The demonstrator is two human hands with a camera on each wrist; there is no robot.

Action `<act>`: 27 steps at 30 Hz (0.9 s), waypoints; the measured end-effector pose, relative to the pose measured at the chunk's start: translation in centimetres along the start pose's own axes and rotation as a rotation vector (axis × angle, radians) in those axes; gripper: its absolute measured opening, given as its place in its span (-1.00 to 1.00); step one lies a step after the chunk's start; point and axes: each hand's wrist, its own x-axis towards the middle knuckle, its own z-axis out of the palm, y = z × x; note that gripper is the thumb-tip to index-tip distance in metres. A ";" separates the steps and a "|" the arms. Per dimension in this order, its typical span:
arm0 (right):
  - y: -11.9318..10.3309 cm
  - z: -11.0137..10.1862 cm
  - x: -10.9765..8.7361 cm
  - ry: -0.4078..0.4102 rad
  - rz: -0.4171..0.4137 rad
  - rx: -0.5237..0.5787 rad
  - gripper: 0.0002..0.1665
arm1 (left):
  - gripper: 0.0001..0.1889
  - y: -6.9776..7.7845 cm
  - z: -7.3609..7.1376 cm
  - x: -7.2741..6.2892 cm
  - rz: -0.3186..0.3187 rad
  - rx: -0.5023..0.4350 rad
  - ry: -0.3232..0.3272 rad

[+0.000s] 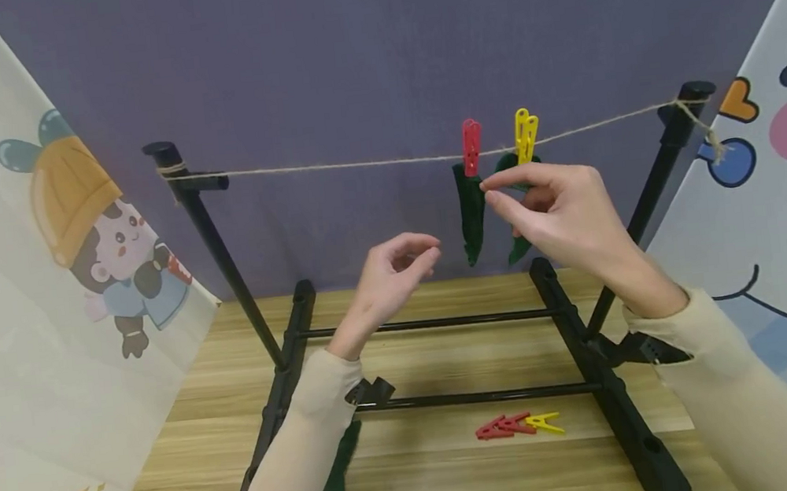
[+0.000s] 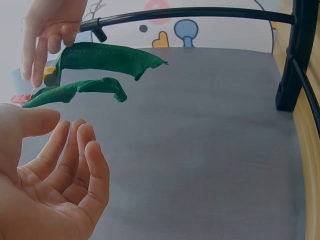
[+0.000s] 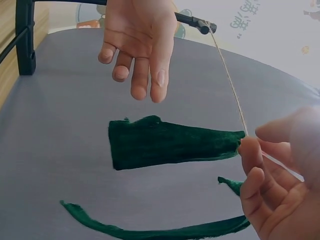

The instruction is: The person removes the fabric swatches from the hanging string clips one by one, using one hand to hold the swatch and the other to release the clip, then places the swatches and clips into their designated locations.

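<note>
A red clothespin (image 1: pixel 472 147) clips a strip of dark green cloth (image 1: pixel 472 214) onto a twine line (image 1: pixel 329 166). Just right of it, a yellow clothespin (image 1: pixel 527 134) stands on the line over a second green cloth (image 1: pixel 519 249), partly hidden by my right hand (image 1: pixel 564 209). That hand's thumb and index fingertips are at the first cloth's edge, just below the red clothespin, with a gap between them. My left hand (image 1: pixel 396 273) hovers left of the cloths, fingers loosely bent, holding nothing. In the left wrist view both cloths (image 2: pixel 107 57) hang beyond its fingers.
The line runs between two posts of a black rack (image 1: pixel 224 262). On the wooden table (image 1: pixel 430 479) lie several red clothespins (image 1: pixel 494 428) and a yellow one (image 1: pixel 544 423). Another green cloth (image 1: pixel 336 484) lies partly behind my left sleeve. A grey-blue backdrop (image 1: pixel 319 63) stands behind.
</note>
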 end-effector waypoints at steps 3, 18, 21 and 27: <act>-1.6 -0.4 0.5 0.032 -0.037 -0.005 -0.81 | -0.73 -1.0 0.4 0.7 0.008 -0.012 0.004; -4.4 -0.7 2.3 0.143 -0.086 0.009 -0.74 | -0.66 -1.7 1.3 2.7 0.069 -0.007 0.039; -4.1 -0.6 2.9 0.169 -0.083 0.014 -0.69 | -0.64 -1.2 1.6 3.1 0.069 -0.010 0.044; -2.5 -0.2 4.0 0.161 -0.046 -0.011 -0.63 | -0.59 -0.1 2.2 3.9 0.050 -0.008 0.062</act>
